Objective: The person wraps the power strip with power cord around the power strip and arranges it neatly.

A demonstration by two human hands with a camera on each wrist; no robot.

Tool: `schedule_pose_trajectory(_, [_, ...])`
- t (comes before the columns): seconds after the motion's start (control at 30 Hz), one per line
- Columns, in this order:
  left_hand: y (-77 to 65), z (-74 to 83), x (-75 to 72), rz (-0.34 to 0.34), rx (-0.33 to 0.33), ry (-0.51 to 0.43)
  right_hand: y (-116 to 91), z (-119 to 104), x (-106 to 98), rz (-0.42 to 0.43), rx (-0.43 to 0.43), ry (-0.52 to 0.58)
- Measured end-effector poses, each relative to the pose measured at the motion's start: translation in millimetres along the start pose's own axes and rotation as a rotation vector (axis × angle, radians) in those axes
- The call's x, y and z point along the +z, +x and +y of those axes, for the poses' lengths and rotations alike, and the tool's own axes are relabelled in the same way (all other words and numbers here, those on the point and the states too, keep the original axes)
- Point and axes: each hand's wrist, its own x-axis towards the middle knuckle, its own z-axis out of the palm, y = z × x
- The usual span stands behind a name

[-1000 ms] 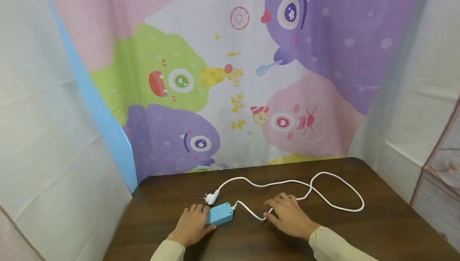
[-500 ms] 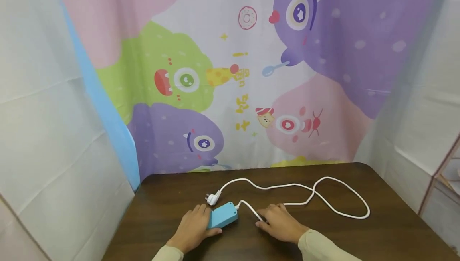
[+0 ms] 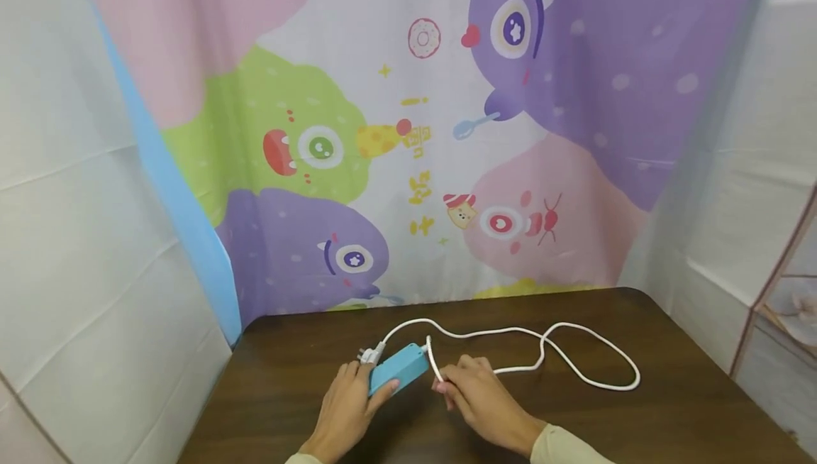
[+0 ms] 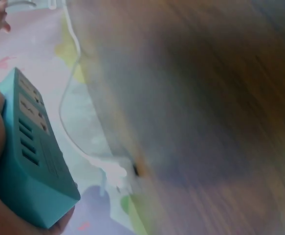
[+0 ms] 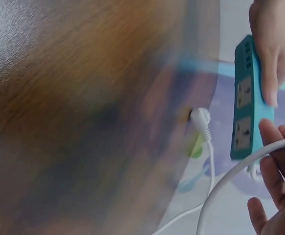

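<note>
Probably for steadiness, I have the left hand clamped round the power strip above the counter, while the right hand pinches the white cord nearby, seemingly to manage its slack.

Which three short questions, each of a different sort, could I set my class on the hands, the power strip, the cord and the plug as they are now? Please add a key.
1. True or false: the left hand grips the blue power strip.
2. Fill the gap: the right hand holds the white ____.
3. Multiple choice: where is the plug?
A) in the left hand
B) in the right hand
C) on the table

Key: 1. True. 2. Cord. 3. C.
</note>
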Motion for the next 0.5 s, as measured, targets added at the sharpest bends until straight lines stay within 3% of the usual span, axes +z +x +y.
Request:
schedule_pose_trajectory(0.17, [2.0, 9.0, -7.8, -0.083, -0.156, -0.154, 5, -11, 1, 0.005, -0.072, -0.01])
schedule_pose_trajectory(0.33, [1.6, 11.1, -13.4, -0.146, -0.213, -0.298, 4, -12, 3, 0.018, -0.121, -0.028])
schedule_pose_trajectory(0.5, [0.1, 12.2, -17.3, -0.255, -0.262, -0.499, -3, -8, 6, 0.004, -0.151, -0.026])
